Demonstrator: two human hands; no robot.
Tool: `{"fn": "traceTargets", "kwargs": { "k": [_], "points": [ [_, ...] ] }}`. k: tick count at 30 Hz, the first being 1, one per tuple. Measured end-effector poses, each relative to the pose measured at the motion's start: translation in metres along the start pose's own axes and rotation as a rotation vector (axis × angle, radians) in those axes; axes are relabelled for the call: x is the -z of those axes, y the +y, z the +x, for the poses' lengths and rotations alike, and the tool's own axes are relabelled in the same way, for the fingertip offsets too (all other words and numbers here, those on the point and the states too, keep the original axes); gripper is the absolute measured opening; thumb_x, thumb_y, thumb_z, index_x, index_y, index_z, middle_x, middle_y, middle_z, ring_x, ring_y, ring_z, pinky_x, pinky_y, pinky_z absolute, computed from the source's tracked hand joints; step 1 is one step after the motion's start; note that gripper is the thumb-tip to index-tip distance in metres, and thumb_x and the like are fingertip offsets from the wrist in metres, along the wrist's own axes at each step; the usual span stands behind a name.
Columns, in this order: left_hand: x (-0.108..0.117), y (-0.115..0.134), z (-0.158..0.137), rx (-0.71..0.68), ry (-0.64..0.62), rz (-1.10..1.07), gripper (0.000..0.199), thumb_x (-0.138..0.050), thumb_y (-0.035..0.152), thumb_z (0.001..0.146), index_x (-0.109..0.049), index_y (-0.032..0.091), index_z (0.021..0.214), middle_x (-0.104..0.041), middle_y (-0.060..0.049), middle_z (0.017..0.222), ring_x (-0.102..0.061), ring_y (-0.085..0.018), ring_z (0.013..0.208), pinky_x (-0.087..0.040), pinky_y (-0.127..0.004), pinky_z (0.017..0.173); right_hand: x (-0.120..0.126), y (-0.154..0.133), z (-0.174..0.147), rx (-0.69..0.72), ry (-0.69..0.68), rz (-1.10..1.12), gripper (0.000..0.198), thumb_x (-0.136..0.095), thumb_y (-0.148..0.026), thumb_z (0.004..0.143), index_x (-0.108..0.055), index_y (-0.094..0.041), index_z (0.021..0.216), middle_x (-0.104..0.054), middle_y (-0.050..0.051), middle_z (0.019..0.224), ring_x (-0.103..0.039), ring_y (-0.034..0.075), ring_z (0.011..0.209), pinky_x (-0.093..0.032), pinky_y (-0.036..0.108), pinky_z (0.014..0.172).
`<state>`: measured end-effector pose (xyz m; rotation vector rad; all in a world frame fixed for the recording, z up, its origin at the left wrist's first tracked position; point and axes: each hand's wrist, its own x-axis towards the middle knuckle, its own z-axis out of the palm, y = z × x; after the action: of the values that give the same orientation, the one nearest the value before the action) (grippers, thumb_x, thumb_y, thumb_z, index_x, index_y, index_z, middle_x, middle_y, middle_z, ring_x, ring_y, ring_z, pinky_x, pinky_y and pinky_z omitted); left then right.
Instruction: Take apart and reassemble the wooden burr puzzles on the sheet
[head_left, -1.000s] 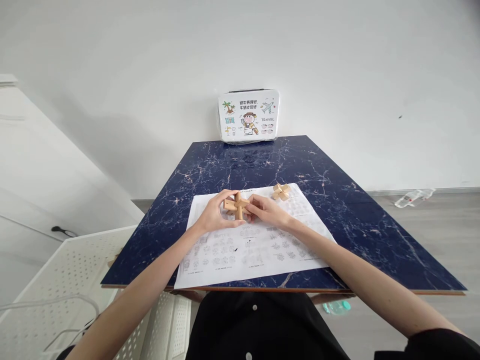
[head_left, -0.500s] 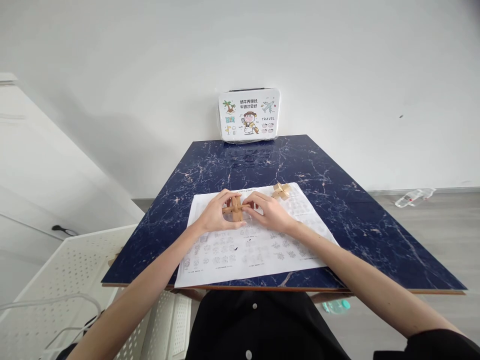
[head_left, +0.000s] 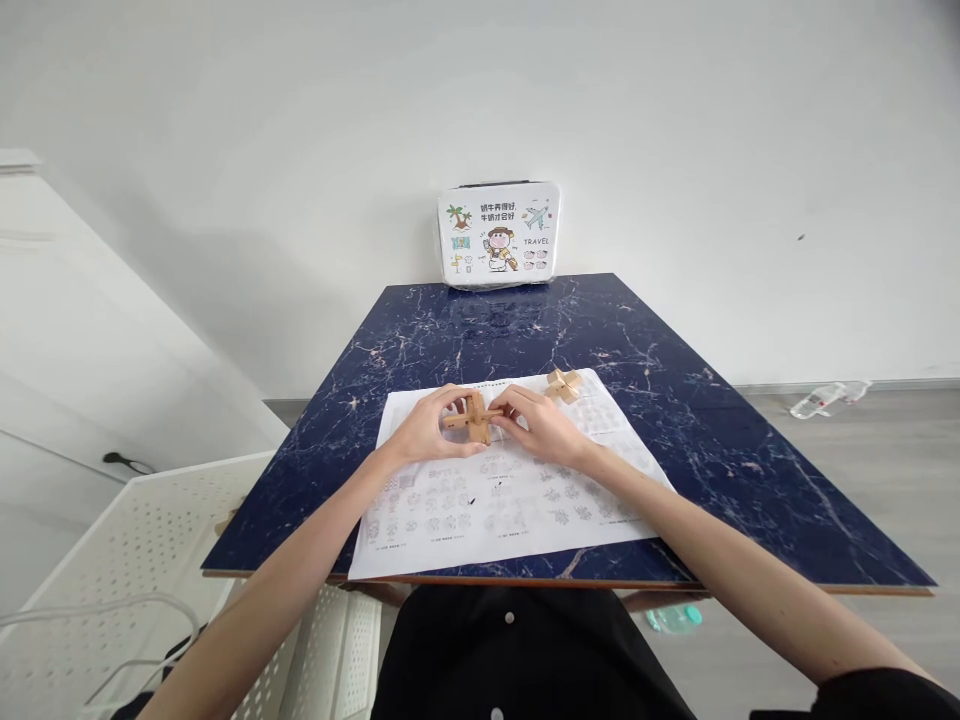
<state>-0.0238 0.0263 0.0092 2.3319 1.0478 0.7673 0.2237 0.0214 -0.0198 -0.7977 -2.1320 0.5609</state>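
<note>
Wooden puzzle (head_left: 478,420), held mid-frame
Left hand (head_left: 424,430) grips it, fingers spread — right hand (head_left: 544,424) pinches its right end; second puzzle (head_left: 564,385) on printed sheet (head_left: 442,556), right of centre.

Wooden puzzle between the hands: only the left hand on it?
No, the left hand holds the wooden puzzle while the right hand's fingertips pinch its right side.
</note>
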Motion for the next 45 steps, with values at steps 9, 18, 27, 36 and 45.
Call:
{"fn": "traceTargets", "kwargs": {
  "k": [9,18,27,36,45],
  "points": [
    [0.0008,0.0015,0.0004,-0.011,0.006,0.013,0.068,-0.088,0.046,0.069,-0.065,0.025,0.13,-0.069,-0.008,0.121,-0.067,-0.029,0.108,-0.053,-0.05,0.099,-0.0026,0.0003,-0.0007,-0.005,0.035,-0.009,0.005,-0.057,-0.025,0.103,-0.062,-0.023,0.104,-0.067,0.008,0.1,-0.063,0.022,0.082,-0.053,0.039,0.076],
    [0.0029,-0.0034,-0.0001,-0.038,0.01,0.04,0.068,-0.087,0.047,0.07,-0.063,0.025,0.13,-0.067,-0.006,0.113,-0.065,-0.024,0.095,-0.054,-0.045,0.09,-0.0011,0.003,0.0003,-0.006,0.047,-0.019,0.004,-0.058,-0.025,0.102,-0.062,-0.023,0.101,-0.067,0.007,0.099,-0.063,0.022,0.082,-0.053,0.038,0.076],
    [0.0015,-0.0026,-0.001,-0.055,0.028,0.042,0.069,-0.088,0.049,0.071,-0.062,0.024,0.129,-0.067,-0.006,0.115,-0.065,-0.025,0.099,-0.053,-0.044,0.091,-0.0041,0.0019,-0.0005,0.007,0.092,-0.037,0.005,-0.059,-0.024,0.102,-0.063,-0.022,0.102,-0.067,0.006,0.098,-0.063,0.019,0.077,-0.054,0.035,0.07],
    [-0.002,-0.0054,-0.0011,-0.061,0.049,0.064,0.068,-0.09,0.048,0.068,-0.064,0.023,0.125,-0.068,-0.005,0.113,-0.064,-0.023,0.094,-0.053,-0.042,0.088,-0.0046,-0.0023,-0.0008,0.034,0.068,-0.018,0.005,-0.059,-0.019,0.101,-0.063,-0.022,0.101,-0.067,0.006,0.099,-0.064,0.02,0.08,-0.054,0.035,0.072],
    [0.0002,-0.0032,-0.0005,-0.089,0.057,0.069,0.069,-0.087,0.043,0.069,-0.063,0.024,0.131,-0.068,-0.005,0.113,-0.066,-0.024,0.095,-0.054,-0.044,0.09,0.001,0.0004,0.0017,0.053,0.059,0.02,0.003,-0.061,-0.02,0.101,-0.064,-0.021,0.101,-0.067,0.006,0.098,-0.064,0.019,0.078,-0.055,0.035,0.072]
  ]
}}
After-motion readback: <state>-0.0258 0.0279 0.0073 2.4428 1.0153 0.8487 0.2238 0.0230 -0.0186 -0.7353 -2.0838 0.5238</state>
